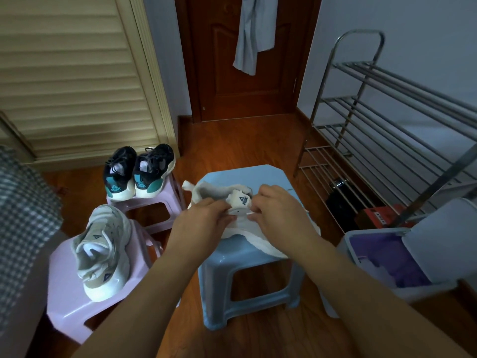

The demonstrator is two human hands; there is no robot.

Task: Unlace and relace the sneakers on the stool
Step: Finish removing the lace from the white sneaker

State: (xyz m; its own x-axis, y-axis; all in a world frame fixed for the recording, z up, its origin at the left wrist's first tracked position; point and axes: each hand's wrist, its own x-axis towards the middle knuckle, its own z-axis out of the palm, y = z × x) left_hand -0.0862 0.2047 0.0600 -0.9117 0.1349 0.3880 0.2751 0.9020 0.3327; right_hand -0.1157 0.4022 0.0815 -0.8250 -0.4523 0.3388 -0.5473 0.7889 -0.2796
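On the blue stool (240,177), both the left hand (204,218) and right hand (278,210) pinched the white sneaker (238,200) near its tongue, probably lacing; next, threading an eyelet.

Both hands cover the middle of the white sneaker (240,202) on the blue stool (247,257), hiding laces and fingertips; metal rack (387,120) cut by right edge; checked cloth (23,210) cut by left edge

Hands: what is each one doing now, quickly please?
Left hand: grips the sneaker on the blue stool.
Right hand: pinches the same sneaker.
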